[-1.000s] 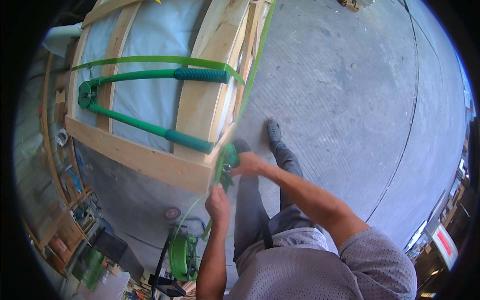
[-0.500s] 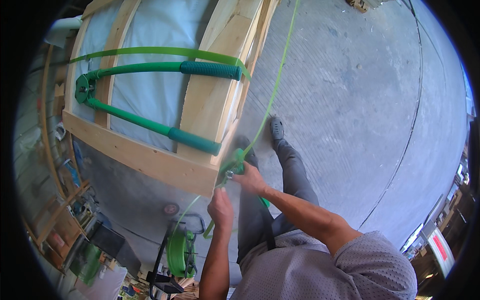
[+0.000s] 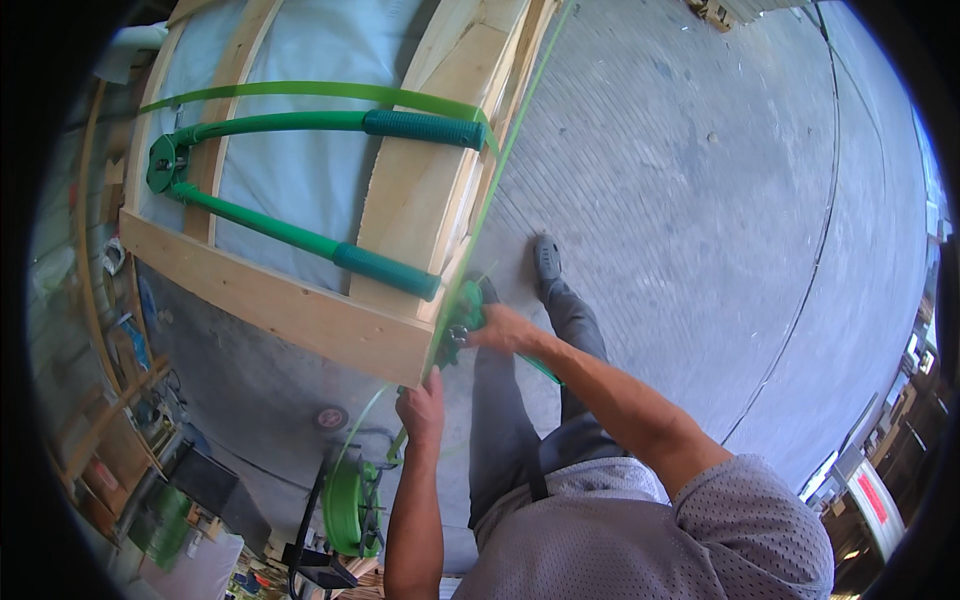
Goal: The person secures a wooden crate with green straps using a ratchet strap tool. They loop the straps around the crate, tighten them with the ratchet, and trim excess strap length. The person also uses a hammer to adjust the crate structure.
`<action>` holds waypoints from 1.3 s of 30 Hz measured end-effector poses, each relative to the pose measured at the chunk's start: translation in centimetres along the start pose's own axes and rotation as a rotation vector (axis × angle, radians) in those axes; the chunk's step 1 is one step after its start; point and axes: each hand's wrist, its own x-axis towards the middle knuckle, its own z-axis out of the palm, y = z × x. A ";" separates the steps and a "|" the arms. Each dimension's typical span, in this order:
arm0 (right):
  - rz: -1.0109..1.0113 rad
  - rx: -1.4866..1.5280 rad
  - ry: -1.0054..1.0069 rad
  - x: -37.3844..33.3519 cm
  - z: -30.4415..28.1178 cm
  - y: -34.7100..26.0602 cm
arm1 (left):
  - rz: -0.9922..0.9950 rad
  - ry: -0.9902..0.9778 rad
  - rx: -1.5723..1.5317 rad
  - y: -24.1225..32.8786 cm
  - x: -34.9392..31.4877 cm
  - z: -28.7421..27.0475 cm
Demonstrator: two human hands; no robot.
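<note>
As is seen in the head view, a green hand tool (image 3: 468,304) is gripped beside the near right corner of the wooden crate (image 3: 280,300) by the right hand (image 3: 500,328), its fingers curled around it. Just below, the green strap (image 3: 540,75) is pinched by the left hand (image 3: 421,410), its fingers closed. On the crate, a long-handled green tool (image 3: 275,122) is laid with handles spread; a green reel (image 3: 342,508) is placed near the left forearm.
</note>
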 end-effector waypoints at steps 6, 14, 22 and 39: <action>-0.072 0.029 0.060 0.0 -0.1 0.8 | 0.103 0.022 0.016 -0.4 0.1 0.9; 0.038 0.390 0.308 -2.1 3.6 -0.2 | -0.073 -0.238 -0.079 0.6 -0.6 1.8; 0.003 0.059 0.209 -1.5 1.3 -0.1 | -0.039 -0.140 -0.076 1.0 -1.2 2.8; -0.151 -0.219 0.100 0.5 -1.4 1.1 | 0.182 -0.082 0.098 5.0 -3.7 -1.4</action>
